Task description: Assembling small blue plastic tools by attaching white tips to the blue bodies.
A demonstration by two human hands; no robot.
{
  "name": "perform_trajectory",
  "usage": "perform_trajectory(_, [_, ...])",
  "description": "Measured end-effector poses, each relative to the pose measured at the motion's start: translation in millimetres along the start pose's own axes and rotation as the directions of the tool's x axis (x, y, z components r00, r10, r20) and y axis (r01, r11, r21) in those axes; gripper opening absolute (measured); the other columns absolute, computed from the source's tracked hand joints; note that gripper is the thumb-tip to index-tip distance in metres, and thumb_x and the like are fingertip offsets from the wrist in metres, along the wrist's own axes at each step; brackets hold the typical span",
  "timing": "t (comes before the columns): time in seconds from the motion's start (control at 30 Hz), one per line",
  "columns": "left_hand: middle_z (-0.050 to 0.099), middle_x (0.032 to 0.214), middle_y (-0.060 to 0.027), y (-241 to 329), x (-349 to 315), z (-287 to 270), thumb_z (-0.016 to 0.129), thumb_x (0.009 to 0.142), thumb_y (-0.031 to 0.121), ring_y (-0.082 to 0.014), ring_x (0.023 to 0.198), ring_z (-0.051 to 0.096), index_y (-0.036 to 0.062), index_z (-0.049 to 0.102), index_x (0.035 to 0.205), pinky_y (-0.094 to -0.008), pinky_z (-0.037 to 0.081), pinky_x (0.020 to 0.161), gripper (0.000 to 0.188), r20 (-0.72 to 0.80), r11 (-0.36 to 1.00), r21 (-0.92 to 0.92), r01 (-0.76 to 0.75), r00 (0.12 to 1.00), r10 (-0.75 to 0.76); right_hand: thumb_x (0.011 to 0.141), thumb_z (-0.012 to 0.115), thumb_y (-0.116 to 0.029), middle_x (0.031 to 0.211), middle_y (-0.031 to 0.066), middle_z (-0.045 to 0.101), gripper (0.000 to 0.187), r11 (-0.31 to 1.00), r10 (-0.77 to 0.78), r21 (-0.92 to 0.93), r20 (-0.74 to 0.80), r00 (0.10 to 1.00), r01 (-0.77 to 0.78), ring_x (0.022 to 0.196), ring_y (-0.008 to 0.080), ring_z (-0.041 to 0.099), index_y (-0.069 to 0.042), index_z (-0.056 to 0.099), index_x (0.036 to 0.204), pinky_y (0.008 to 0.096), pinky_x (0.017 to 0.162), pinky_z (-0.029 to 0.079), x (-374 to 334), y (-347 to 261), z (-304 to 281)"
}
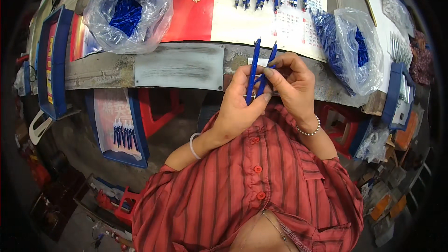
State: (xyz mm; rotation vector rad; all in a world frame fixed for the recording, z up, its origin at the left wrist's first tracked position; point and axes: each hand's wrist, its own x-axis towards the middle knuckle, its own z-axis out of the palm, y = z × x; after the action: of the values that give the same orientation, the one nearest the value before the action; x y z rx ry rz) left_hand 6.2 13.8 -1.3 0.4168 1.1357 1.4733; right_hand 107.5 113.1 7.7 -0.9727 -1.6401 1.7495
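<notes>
A blue tray (125, 158) below the table edge holds blue-and-white tools (124, 136); above it, a clear bag (156, 21) holds blue parts (125, 16). The left hand (239, 97) grips a slim blue piece (255, 65); just beside it, the right hand (293, 81) pinches another blue piece (272, 54), both tips pointing away from the body. Farther right, a second bag (363, 80) contains blue strips (362, 46).

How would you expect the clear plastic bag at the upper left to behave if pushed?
The bag would probably crumple easily, looking thin and creased. The blue parts piled inside might shift or spill, since it looks open-topped.
</notes>
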Motion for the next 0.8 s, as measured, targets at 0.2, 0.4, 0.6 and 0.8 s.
perform_trajectory(0.2, [0.055, 0.088, -0.001, 6.7, -1.9, 1.1, 0.056, 0.082, -0.005, -0.0031, 0.066, 0.051, 0.0038, 0.042, 0.118, -0.0172, 0.042, 0.056, 0.039, 0.004, 0.999, 0.047, 0.015, 1.0, -0.015, 0.087, 0.062, -0.008, 0.073, -0.0017, 0.055, 0.012, 0.955, 0.177, 0.236, 0.034, 0.984, -0.18, 0.056, 0.0016, 0.048, -0.002, 0.054, 0.093, 0.0157, 0.049, 0.038, 3.3, -8.4, -12.9])
perform_trajectory(0.4, [0.056, 0.087, -0.001, 6.3, -3.4, 0.8, 0.057, 0.082, -0.004, -0.0029, 0.066, 0.051, 0.0038, 0.043, 0.117, -0.0173, 0.043, 0.055, 0.038, -0.01, 0.999, 0.038, 0.028, 1.0, -0.028, 0.088, 0.061, -0.01, 0.071, -0.0021, 0.054, 0.012, 0.957, 0.188, 0.205, 0.103, 0.977, -0.206, 0.056, 0.0016, 0.046, -0.003, 0.053, 0.092, 0.0157, 0.049, 0.037, 5.8, -10.8, -23.4])
perform_trajectory(0.6, [0.056, 0.086, -0.0008, 6.6, -2.3, 0.8, 0.057, 0.082, -0.004, -0.0026, 0.066, 0.051, 0.0038, 0.044, 0.117, -0.017, 0.042, 0.055, 0.038, -0.021, 0.998, 0.055, 0.027, 0.999, -0.026, 0.089, 0.06, -0.009, 0.071, -0.0017, 0.055, 0.011, 0.979, 0.167, 0.099, 0.108, 0.98, -0.178, 0.056, 0.0021, 0.047, -0.001, 0.054, 0.094, 0.0159, 0.05, 0.038, 5.3, -10.3, -23.0])
perform_trajectory(0.8, [0.055, 0.086, -0.0006, 7.0, -0.9, 0.5, 0.057, 0.082, -0.004, -0.0021, 0.065, 0.05, 0.0036, 0.044, 0.116, -0.0168, 0.042, 0.055, 0.037, -0.025, 0.999, 0.026, 0.042, 0.999, -0.041, 0.089, 0.06, -0.009, 0.072, -0.0014, 0.056, 0.011, 0.976, 0.155, 0.138, 0.097, 0.983, -0.168, 0.056, 0.0021, 0.048, 0.0, 0.055, 0.095, 0.0161, 0.049, 0.038, 4.9, -11.8, -20.2])
